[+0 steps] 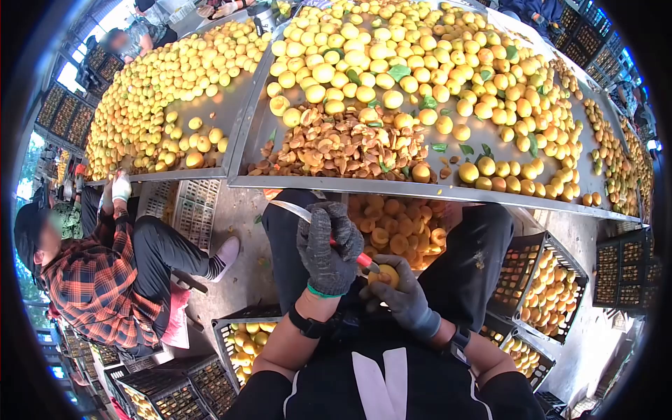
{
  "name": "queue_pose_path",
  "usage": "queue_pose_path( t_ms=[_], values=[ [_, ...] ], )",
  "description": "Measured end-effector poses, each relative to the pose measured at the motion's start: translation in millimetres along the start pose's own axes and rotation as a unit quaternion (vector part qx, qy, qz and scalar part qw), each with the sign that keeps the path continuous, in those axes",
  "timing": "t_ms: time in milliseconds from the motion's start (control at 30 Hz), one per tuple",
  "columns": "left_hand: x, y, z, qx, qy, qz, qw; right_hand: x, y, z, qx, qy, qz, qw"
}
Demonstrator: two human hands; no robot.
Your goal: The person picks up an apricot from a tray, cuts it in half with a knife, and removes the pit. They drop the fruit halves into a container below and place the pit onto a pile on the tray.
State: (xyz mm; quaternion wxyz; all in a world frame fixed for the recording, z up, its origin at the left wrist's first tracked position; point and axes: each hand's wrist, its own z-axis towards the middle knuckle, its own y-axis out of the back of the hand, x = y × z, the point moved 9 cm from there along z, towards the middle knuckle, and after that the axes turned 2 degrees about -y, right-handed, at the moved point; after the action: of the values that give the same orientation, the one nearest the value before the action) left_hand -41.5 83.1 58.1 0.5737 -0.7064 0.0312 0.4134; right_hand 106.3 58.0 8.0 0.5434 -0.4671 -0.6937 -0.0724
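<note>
My left hand (327,248), in a dark grey knit glove, is closed around a red-handled pitting knife (365,262). Its curved blade (288,208) sticks out beyond the fingers on the far side. At the other end, the metal tip meets a halved-looking yellow apricot (383,278). That fruit sits in the fingers of my right hand (409,301), which wears a smoother grey glove. Between my knees, under the table edge, a container holds many cut apricot halves (399,227). A heap of brown pits and scraps (343,145) lies on the metal table (315,183) in front.
Whole apricots (364,59) cover much of the table, with green leaves among them. A second table section (210,112) adjoins at left. Crates of apricots stand at right (553,294) and beside me at left (248,339). A co-worker in a plaid shirt (94,283) sits at left.
</note>
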Motion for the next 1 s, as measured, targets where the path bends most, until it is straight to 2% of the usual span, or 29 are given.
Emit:
queue_pose_path(
  t_ms=[67, 200, 367, 533, 667, 767, 867, 933, 1000],
  values=[
    [-4.9, -6.7, -0.3, 0.029, -0.016, 0.005, 0.999, 0.8, -2.4, -0.5, 0.003, 0.003, 0.015, 1.0],
    [-5.6, -7.3, -2.7, 0.027, -0.025, 0.007, 0.999, -0.7, -1.9, 1.1, -0.014, 0.016, 0.011, 1.0],
    [-0.3, -10.8, -4.9, 0.032, -0.001, 0.001, 0.999, -0.3, -1.6, -3.5, -0.025, 0.004, 0.0, 1.0],
    [5.8, -9.9, -2.9, 0.029, 0.022, -0.032, 0.999, 11.2, -1.0, -5.9, -0.045, 0.061, -0.039, 0.996],
    [11.7, -7.4, -2.2, 0.01, 0.046, -0.031, 0.998, 9.5, -0.7, -5.5, -0.054, 0.067, -0.056, 0.995],
    [18.9, 2.2, 2.2, -0.024, 0.098, -0.08, 0.992, 15.6, -0.6, -5.9, -0.044, 0.112, -0.118, 0.986],
    [16.9, -4.8, 4.7, -0.025, 0.145, -0.071, 0.987, 22.8, -6.3, -6.7, -0.011, 0.149, -0.163, 0.975],
    [12.0, -12.4, 5.1, -0.03, 0.149, -0.045, 0.987, 39.6, -17.0, -14.8, 0.023, 0.287, -0.237, 0.928],
    [9.7, -14.0, 9.2, -0.035, 0.152, -0.019, 0.988, 44.1, -19.4, -13.7, 0.045, 0.28, -0.229, 0.931]
  ],
)
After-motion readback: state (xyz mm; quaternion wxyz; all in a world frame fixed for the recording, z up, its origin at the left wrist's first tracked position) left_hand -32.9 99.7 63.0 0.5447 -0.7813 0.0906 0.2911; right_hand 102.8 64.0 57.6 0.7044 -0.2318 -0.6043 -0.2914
